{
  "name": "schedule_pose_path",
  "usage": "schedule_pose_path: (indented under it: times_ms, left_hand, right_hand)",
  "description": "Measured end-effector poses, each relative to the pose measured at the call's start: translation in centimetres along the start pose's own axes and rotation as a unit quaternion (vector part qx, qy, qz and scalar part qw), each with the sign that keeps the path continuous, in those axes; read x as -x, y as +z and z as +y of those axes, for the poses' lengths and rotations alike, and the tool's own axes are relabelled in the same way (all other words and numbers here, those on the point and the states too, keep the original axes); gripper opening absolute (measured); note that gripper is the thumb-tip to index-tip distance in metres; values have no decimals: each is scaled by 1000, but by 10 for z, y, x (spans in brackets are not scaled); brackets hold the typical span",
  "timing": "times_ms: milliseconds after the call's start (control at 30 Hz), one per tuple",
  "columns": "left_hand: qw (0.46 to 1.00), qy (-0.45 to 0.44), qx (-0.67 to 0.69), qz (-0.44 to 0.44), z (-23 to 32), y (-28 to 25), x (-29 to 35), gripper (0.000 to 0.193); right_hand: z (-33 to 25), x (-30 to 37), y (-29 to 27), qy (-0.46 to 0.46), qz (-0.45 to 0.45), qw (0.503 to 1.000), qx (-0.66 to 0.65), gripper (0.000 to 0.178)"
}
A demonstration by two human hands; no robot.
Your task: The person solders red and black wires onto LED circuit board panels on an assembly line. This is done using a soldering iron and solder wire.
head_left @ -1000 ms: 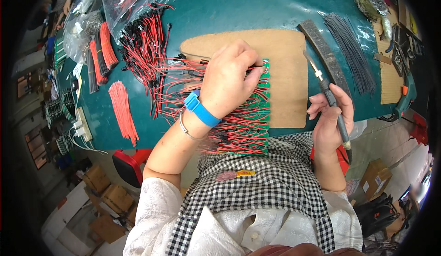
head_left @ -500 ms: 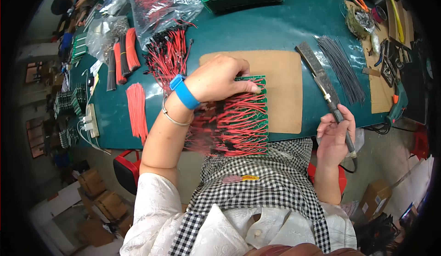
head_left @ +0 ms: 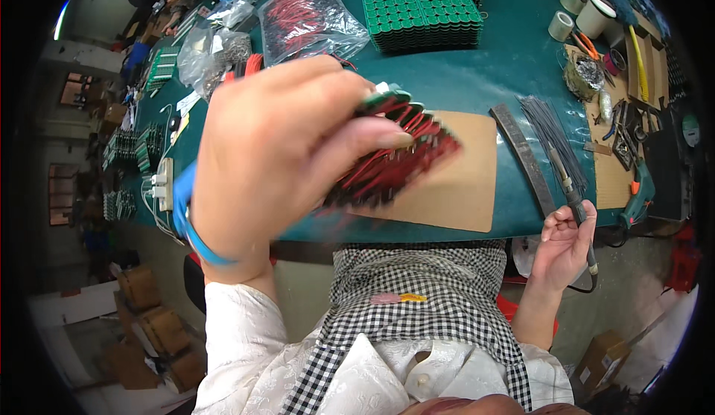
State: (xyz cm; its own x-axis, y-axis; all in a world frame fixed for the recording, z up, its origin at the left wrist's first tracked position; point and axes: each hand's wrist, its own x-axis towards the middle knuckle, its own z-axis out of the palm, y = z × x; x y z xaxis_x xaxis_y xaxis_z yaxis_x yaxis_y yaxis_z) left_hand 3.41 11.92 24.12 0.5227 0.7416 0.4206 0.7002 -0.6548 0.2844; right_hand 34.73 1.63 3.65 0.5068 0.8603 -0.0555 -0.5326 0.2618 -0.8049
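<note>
Pinched between the thumb and fingers of my left hand [head_left: 272,143] is a green circuit board panel [head_left: 391,104], raised off the table and tilted. Red and black wires [head_left: 406,158] hang from it, smeared by motion, over the left part of a brown cardboard mat [head_left: 465,192]. My right hand [head_left: 562,247] is closed round the dark handle of a soldering iron [head_left: 572,195] at the table's front edge. Its metal tip points away from me, beside a bundle of thin dark wires [head_left: 547,128]. My left hand hides the table's left part.
Behind the mat stand stacked green boards [head_left: 424,20] and a clear bag of red and black wires [head_left: 309,17]. Next to the dark wires lies a dark flat bar [head_left: 521,158]. Tape rolls [head_left: 593,17], pliers [head_left: 617,121] and a green-handled tool [head_left: 639,192] are at right; a power strip [head_left: 162,188] at left.
My left hand has lifted the wired board panel up off the mat and tilted it. My right hand has moved slightly right with the soldering iron, its tip leaving the dark bar. The view has shifted.
</note>
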Motion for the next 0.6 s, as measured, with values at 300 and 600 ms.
schedule_pose_path:
  times_ms: [300,600]
  left_hand:
    - [989,114,-34,-83,-2,173,89,48]
    - [990,64,95,-85,-15,209,106,60]
  right_hand:
    - [4,4,-9,-58,-157,984,53,24]
    - [28,31,-33,60,-91,975,192,12]
